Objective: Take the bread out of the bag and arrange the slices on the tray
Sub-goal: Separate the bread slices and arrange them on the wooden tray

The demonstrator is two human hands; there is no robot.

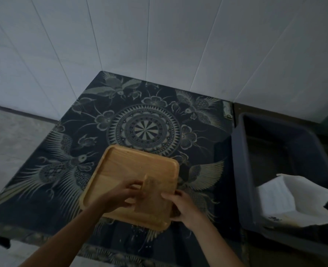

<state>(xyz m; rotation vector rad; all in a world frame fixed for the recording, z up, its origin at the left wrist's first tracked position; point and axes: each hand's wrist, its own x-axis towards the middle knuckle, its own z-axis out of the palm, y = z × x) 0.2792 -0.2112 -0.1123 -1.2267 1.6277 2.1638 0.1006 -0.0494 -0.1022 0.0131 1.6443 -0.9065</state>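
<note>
Both hands work over the pale square wooden tray: my left hand and right hand pinch a blurred brownish bread slice, whether bagged I cannot tell, so I would lower it flat into a corner, leaving room for more.

Bread blurs between both hands (bag indistinguishable), bin cropped.

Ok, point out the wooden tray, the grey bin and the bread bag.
wooden tray (132,166): head view, bare far part of its floor.
grey bin (242,170): head view, its left wall.
bread bag (151,191): head view, blurred middle, between both hands.
</note>
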